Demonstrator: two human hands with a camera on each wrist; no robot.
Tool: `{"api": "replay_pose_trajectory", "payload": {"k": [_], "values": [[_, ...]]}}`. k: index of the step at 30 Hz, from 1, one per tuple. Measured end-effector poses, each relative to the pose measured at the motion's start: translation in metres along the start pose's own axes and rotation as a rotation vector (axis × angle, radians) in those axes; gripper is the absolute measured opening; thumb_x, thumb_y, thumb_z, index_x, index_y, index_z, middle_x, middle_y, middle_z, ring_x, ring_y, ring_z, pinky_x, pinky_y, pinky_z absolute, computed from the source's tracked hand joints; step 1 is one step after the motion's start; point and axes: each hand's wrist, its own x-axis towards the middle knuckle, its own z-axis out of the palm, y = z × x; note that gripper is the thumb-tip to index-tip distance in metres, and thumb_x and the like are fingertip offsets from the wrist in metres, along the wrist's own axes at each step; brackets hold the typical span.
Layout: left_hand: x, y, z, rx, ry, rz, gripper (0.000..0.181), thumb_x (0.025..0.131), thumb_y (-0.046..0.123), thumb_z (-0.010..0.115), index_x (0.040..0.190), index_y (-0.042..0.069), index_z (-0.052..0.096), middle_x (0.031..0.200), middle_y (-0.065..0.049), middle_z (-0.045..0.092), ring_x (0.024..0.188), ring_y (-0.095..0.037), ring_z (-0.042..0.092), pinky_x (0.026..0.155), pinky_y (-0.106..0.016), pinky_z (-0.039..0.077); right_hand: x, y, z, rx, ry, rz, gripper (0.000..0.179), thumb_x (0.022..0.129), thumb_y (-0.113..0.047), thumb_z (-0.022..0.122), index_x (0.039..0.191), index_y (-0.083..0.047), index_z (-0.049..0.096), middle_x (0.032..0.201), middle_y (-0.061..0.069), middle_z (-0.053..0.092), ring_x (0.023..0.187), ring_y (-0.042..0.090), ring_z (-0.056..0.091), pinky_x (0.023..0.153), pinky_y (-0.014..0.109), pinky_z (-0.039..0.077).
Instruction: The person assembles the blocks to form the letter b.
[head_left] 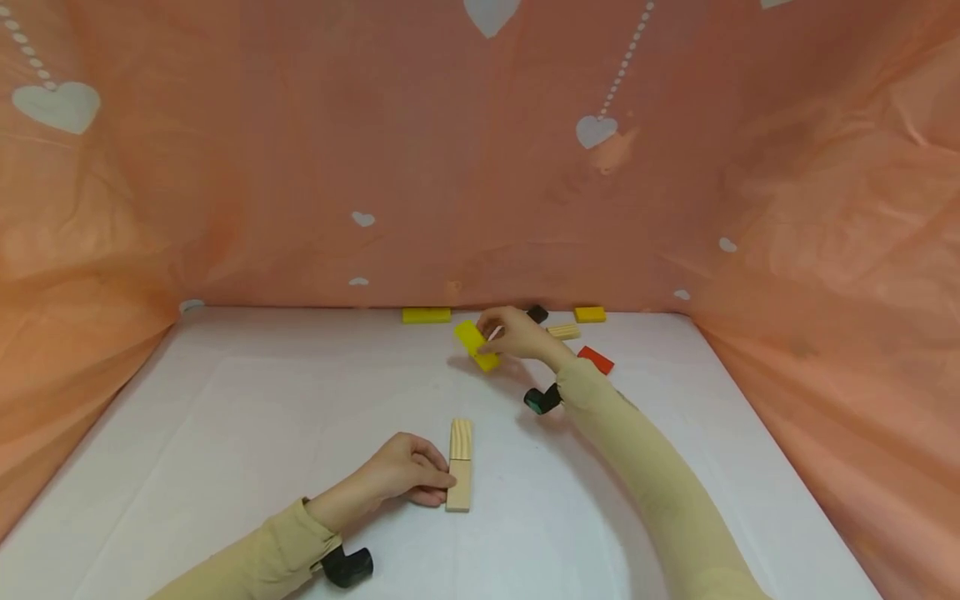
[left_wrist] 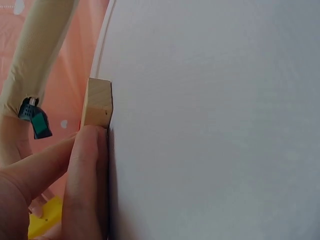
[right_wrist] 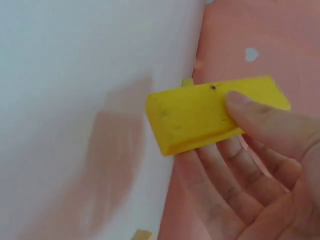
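In the head view, a yellow block (head_left: 472, 337) is pinched between the thumb and fingers of my right hand (head_left: 517, 333), tilted and raised over the far part of the table. The right wrist view shows the thumb on one broad face of the yellow block (right_wrist: 195, 115), with fingers behind it. Two plain wooden blocks lie end to end on the table: a striped-grain one (head_left: 461, 440) farther off and a smoother one (head_left: 460, 492) nearer. My left hand (head_left: 405, 471) rests against the nearer block's left side, fingertips at its edge.
Along the back edge lie another yellow block (head_left: 426, 316), a black block (head_left: 537, 314) and an orange-yellow block (head_left: 590, 314). A wooden block (head_left: 564, 332) and a red block (head_left: 596, 360) lie near the right forearm. An orange cloth (head_left: 480, 167) with hearts hangs behind the white table (head_left: 262, 417).
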Motion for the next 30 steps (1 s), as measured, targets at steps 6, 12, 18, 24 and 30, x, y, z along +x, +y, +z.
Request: {"api": "replay_pose_trajectory", "payload": {"k": [6,12,18,24,30], "values": [[0.001,0.0,0.001,-0.006,0.002,-0.008,0.018,0.08,-0.001,0.074,0.092,-0.008,0.061,0.076,-0.013,0.068,0.062,-0.016,0.066,0.06,-0.03,0.06,-0.01,0.004,0.008,0.254,0.066,0.144,0.029,0.081,-0.01,0.077,0.104,-0.004,0.061,0.097,0.01,0.062,0.087,0.023,0.062,0.074,0.035,0.059],[0.001,0.001,0.001,-0.015,0.002,-0.02,0.019,0.08,-0.001,0.074,0.092,-0.007,0.061,0.076,-0.012,0.068,0.061,-0.016,0.066,0.06,-0.03,0.06,-0.016,0.004,0.021,0.382,0.103,0.212,0.042,0.081,-0.007,0.077,0.117,-0.002,0.056,0.098,0.013,0.063,0.077,0.024,0.067,0.073,0.035,0.059],[0.001,0.001,0.001,-0.014,0.008,-0.033,0.019,0.079,-0.001,0.075,0.092,-0.007,0.061,0.076,-0.011,0.068,0.061,-0.015,0.066,0.061,-0.029,0.06,-0.022,0.006,0.031,0.449,0.088,0.216,0.06,0.081,-0.004,0.076,0.134,-0.006,0.048,0.097,0.014,0.062,0.075,0.026,0.067,0.071,0.04,0.06],[0.002,0.001,0.001,-0.008,0.019,-0.037,0.018,0.079,-0.001,0.075,0.091,-0.006,0.062,0.076,-0.012,0.068,0.061,-0.015,0.066,0.061,-0.03,0.06,-0.028,0.008,0.045,0.457,0.079,0.211,0.062,0.082,-0.005,0.075,0.137,-0.009,0.046,0.095,0.014,0.063,0.072,0.025,0.067,0.068,0.036,0.06],[0.001,0.003,0.0,-0.003,0.013,-0.04,0.019,0.08,-0.001,0.074,0.091,-0.007,0.061,0.076,-0.012,0.069,0.061,-0.015,0.066,0.061,-0.029,0.06,-0.031,0.011,0.056,0.498,0.075,0.229,0.058,0.082,-0.003,0.074,0.133,-0.005,0.045,0.099,0.016,0.061,0.076,0.021,0.065,0.067,0.034,0.06]]}}
